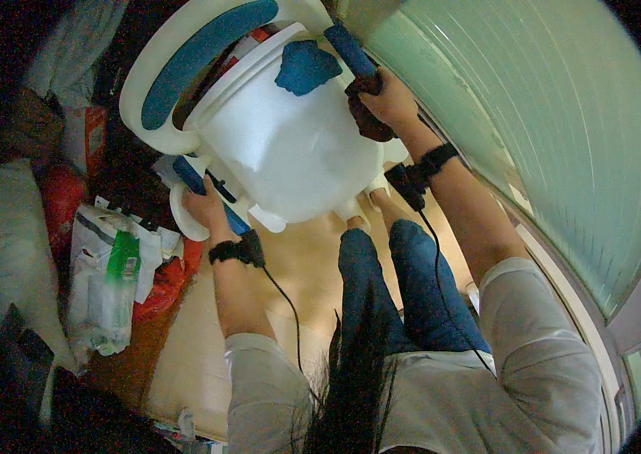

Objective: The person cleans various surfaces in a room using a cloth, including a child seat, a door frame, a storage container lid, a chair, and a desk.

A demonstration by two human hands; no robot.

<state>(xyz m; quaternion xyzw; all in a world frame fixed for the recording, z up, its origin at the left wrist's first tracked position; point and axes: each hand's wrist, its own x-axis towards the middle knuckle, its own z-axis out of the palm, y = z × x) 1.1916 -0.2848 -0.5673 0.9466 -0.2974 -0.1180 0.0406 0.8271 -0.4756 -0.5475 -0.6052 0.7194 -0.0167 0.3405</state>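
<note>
In front of me stands a white plastic chair (297,153) with a blue-padded backrest (184,68) and blue armrests. My left hand (205,205) is wrapped around the left armrest (188,175), which shows on both sides of the fingers. A dark brown-red crumpled cloth (370,116) is bunched in my right hand (391,99), at the rear of the right armrest (350,51). How much of that armrest the hand also grips is hidden. On the white seat, near the backrest, lies a crumpled blue cloth (309,67).
A ribbed translucent glass panel (525,113) rises close on my right. Plastic bags (107,284) and a red bag (164,289) are piled on my left. Black straps with cabled devices circle both wrists. My feet stand on the pale floor (297,272) just before the chair.
</note>
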